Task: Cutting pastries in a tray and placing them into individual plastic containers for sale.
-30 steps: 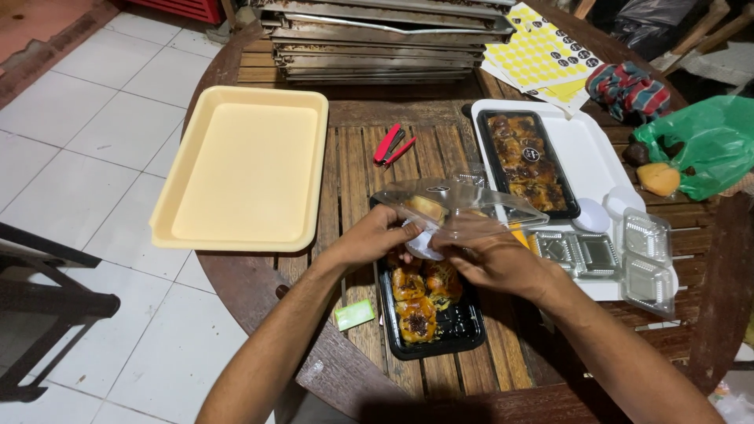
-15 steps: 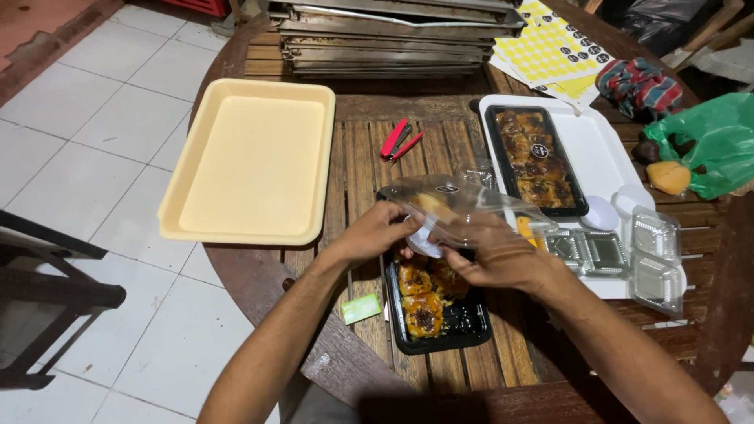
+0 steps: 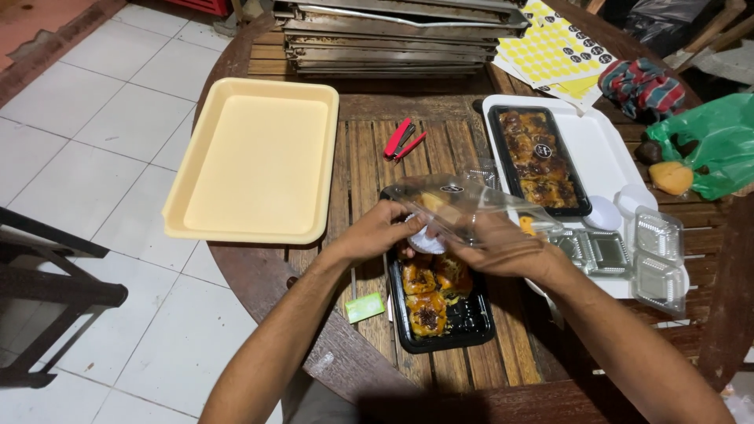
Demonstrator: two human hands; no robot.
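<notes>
A black food tray (image 3: 459, 322) with glazed pieces of food stands on the wooden table (image 3: 353, 165) near its front edge. Above its far end both hands hold a clear plastic lid (image 3: 455, 200), tilted. My left hand (image 3: 381, 230) grips the lid's left side and touches a small white sauce cup (image 3: 426, 242). My right hand (image 3: 503, 250) grips the lid's near right edge. The far half of the tray is hidden by the hands and the lid.
An empty yellow tray (image 3: 259, 157) lies at the left. A white tray (image 3: 597, 149) at the right bears a second filled black tray (image 3: 538, 161) and small clear containers (image 3: 656, 251). Red stapler (image 3: 402, 139), stacked metal trays (image 3: 400, 35), sticker sheets (image 3: 558, 51), green bag (image 3: 719, 145).
The view has shifted a little. Both hands stay on the clear lid over the black tray, and the lid has tipped slightly.
</notes>
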